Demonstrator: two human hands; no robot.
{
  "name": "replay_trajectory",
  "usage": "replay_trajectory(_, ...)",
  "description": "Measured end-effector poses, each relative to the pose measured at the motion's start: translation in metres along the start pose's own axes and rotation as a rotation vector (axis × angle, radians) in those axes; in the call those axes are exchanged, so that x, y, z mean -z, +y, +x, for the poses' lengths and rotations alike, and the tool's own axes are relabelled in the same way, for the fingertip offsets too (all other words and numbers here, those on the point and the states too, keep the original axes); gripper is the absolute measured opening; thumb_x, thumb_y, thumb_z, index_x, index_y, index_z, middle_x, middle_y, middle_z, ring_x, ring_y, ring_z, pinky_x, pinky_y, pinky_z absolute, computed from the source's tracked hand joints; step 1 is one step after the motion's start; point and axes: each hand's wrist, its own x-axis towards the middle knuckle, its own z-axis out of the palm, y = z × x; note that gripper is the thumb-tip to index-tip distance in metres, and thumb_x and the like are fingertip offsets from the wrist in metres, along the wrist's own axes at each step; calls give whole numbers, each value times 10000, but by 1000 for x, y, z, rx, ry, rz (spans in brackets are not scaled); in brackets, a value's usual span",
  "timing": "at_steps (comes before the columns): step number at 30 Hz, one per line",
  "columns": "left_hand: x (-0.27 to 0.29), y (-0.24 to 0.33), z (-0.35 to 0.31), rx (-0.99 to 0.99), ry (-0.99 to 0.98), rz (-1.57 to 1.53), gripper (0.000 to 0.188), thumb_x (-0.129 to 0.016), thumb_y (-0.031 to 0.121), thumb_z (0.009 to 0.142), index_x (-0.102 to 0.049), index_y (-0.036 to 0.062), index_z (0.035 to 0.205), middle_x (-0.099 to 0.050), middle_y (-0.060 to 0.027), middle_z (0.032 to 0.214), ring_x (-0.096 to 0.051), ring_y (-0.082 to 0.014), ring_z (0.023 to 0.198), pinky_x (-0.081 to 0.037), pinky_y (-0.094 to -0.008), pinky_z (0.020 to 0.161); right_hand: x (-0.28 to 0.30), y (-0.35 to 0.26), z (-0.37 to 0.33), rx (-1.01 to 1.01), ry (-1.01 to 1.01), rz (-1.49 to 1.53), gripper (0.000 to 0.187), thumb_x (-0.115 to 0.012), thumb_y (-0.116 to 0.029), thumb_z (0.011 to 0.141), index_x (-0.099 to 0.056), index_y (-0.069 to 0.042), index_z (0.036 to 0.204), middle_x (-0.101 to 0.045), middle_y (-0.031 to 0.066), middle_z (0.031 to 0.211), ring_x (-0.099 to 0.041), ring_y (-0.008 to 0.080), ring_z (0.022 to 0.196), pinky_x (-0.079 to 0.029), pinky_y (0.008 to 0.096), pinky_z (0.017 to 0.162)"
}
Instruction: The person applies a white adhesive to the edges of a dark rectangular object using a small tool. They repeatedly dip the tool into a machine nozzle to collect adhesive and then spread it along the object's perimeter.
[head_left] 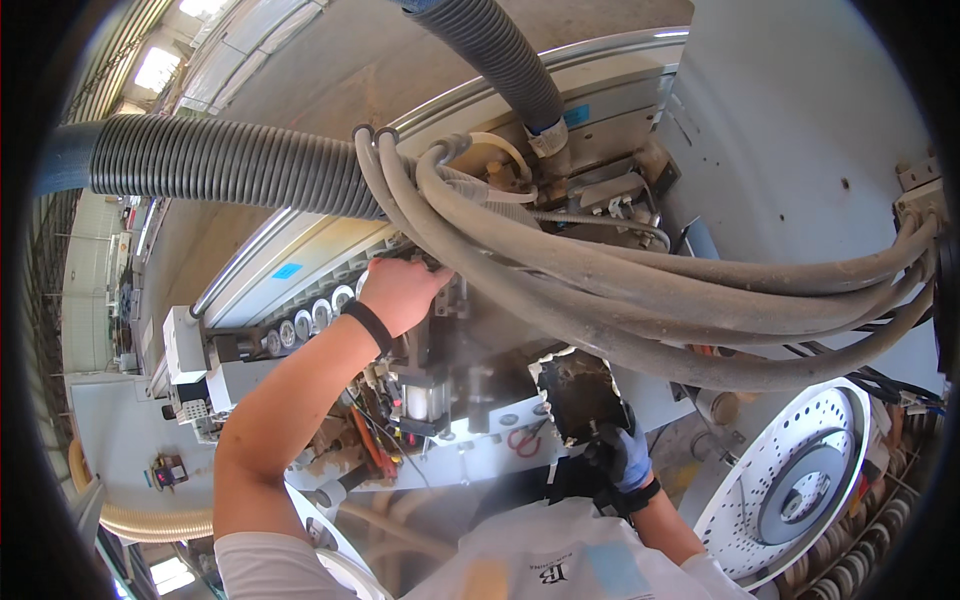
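My left hand (403, 292), bare with a black band at the wrist, reaches into the machine beneath the thick grey hoses. Its fingers are curled, and the tips are hidden among the metal parts, so what they hold cannot be made out. My right hand (622, 458) wears a blue and black glove. Low on the right of my body, it is closed at the lower corner of a dark brown, roughly rectangular piece (577, 392) with ragged whitish edges. A metal cylinder unit (425, 400) stands just below my left hand.
A bundle of dusty grey hoses (620, 290) arcs across the right side. Ribbed ducts (230, 160) come in from the left and top. A row of round metal parts (303, 325) lines the rail. A white perforated wheel (800, 490) is at lower right, red-handled pliers (372, 440) below the cylinder.
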Motion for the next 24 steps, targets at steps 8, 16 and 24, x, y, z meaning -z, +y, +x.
replay_trajectory(8, 25, 4, 11, 43, -174, -99, 485, -594, 82, 864, -697, 192, 1325, -754, -135, 947, -751, -348, 904, -596, -499, 723, -18, -31, -13, -111, 13, 270, 378, -728, -106, 920, -612, -75, 1279, -647, 55, 1067, -618, 130, 863, -533, 293, 641)
replay_trajectory(16, -13, -21, 20, -49, -98, -348, 573, -633, 31, 777, -707, 185, 1324, -767, -112, 1061, -731, -344, 1047, -591, -465, 877, -16, -39, -15, -95, 30, 256, 439, -688, -114, 919, -561, -75, 1338, -642, 54, 1030, -603, 134, 722, -521, 277, 594)
replay_trajectory(24, 12, -10, -19, 12, -132, -186, 571, -610, 61, 820, -675, 199, 1370, -708, -140, 817, -706, -358, 790, -546, -476, 812, -1, -23, -11, -47, 20, 163, 468, -695, -175, 922, -571, -62, 1359, -678, 73, 1064, -650, 160, 776, -551, 289, 623)
